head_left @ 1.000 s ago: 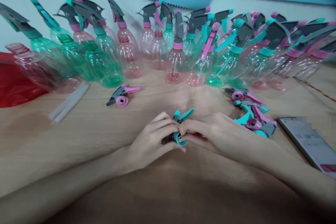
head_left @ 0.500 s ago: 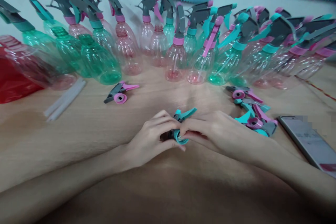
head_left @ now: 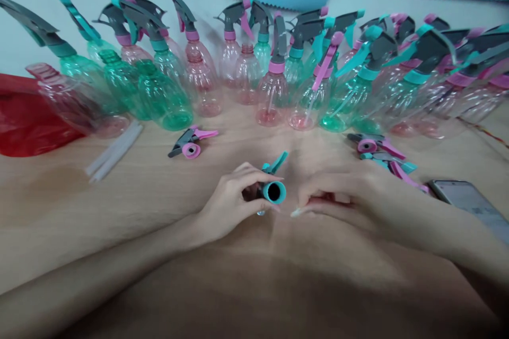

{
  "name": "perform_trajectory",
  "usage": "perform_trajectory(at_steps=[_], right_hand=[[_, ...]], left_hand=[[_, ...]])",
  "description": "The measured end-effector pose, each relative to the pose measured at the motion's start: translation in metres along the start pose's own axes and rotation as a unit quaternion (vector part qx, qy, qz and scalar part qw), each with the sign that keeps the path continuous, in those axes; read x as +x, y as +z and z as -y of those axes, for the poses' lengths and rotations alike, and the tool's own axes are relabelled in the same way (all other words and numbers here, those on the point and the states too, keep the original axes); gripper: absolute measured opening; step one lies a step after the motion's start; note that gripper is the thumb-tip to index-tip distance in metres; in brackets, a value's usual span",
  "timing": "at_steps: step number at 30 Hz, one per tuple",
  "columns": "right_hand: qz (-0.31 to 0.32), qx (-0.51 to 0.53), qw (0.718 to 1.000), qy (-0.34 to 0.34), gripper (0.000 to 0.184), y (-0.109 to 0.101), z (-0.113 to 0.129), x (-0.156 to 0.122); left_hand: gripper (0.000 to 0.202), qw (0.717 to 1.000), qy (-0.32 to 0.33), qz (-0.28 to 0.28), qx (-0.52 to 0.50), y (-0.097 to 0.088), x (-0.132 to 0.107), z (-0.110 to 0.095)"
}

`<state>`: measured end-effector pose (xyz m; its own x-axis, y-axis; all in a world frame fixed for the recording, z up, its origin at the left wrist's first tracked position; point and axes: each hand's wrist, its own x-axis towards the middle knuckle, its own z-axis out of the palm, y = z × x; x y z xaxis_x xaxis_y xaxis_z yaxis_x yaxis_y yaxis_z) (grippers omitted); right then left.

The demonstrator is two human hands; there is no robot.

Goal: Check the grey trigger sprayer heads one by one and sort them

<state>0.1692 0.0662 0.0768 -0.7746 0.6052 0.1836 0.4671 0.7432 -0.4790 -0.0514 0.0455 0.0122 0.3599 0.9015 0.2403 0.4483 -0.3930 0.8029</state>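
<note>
Already, many bottles (head_left: 272, 96) wore spray heads (head_left: 280, 37), though several stood uncapped; the left hand (head_left: 222, 205) curled around an unfitted teal-collared head (head_left: 282, 193) over the counter (head_left: 167, 201); the right hand (head_left: 350, 190) was nearly closed, its hold unclear.

No words, brands or numbers can be read; the phone's screen (head_left: 463, 198) bears small, faint marks like lines of writing; these are too blurred to make out.
</note>
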Motion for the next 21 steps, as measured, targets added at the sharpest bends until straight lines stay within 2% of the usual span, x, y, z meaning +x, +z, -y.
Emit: perform_trajectory(at_steps=[5,6,10,17,21], right_hand=[[-0.122,-0.002,0.990,-0.064,0.011,0.013,0.002,0.006],[-0.130,-0.018,0.988,-0.079,0.012,0.018,0.001,0.007],[-0.101,-0.072,0.989,-0.083,0.019,0.028,-0.004,0.007],[-0.007,0.016,1.000,-0.001,0.009,0.020,-0.001,0.012],[-0.004,0.044,0.999,0.017,0.009,0.016,-0.001,0.013]], left_hand=[[0.033,1.000,-0.011,-0.002,-0.018,0.000,0.000,0.002],[0.035,1.000,-0.006,-0.002,-0.025,0.000,0.000,0.002],[0.032,0.999,-0.003,0.003,-0.045,0.001,0.000,0.001],[0.031,0.998,-0.004,0.010,-0.057,0.000,-0.001,0.004],[0.031,0.998,0.000,0.007,-0.056,0.001,-0.001,0.003]])
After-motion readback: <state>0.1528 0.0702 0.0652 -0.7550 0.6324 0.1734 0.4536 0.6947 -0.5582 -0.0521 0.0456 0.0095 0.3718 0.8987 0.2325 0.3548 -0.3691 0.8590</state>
